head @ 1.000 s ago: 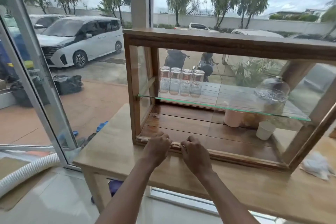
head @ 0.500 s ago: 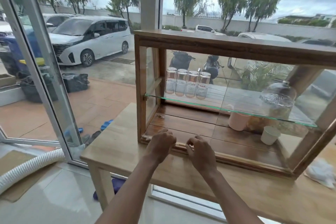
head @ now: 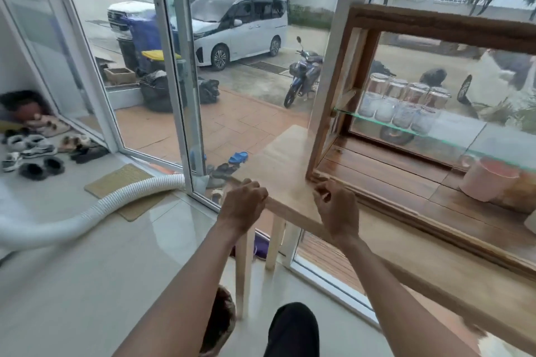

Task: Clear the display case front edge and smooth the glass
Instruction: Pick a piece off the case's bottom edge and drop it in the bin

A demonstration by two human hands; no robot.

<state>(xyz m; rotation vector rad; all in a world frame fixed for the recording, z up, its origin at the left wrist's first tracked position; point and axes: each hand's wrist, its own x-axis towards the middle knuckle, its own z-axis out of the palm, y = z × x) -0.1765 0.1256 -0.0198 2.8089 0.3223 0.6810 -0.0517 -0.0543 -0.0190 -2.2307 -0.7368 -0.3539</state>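
The wooden display case (head: 329,101) stands on a light wooden table (head: 282,159) by the window. Its low front edge (head: 406,219) runs from the near left corner to the right. Inside, a glass shelf (head: 458,139) carries several upturned drinking glasses (head: 403,104), and a pink cup (head: 487,180) sits on the case floor. My right hand (head: 339,211) is at the case's front left corner, fingers pinched together. My left hand (head: 243,206) is curled over the table's left corner. I see nothing between the fingers of either hand.
A white ribbed hose (head: 87,211) lies across the tiled floor beside a doormat (head: 121,180). Several shoes (head: 34,151) lie at the far left. A window post (head: 179,95) rises just left of the table. My knee (head: 293,330) is below the table edge.
Both hands have left the middle of the case's front edge and moved left to its corner and the table's corner. My view has swung left and down.
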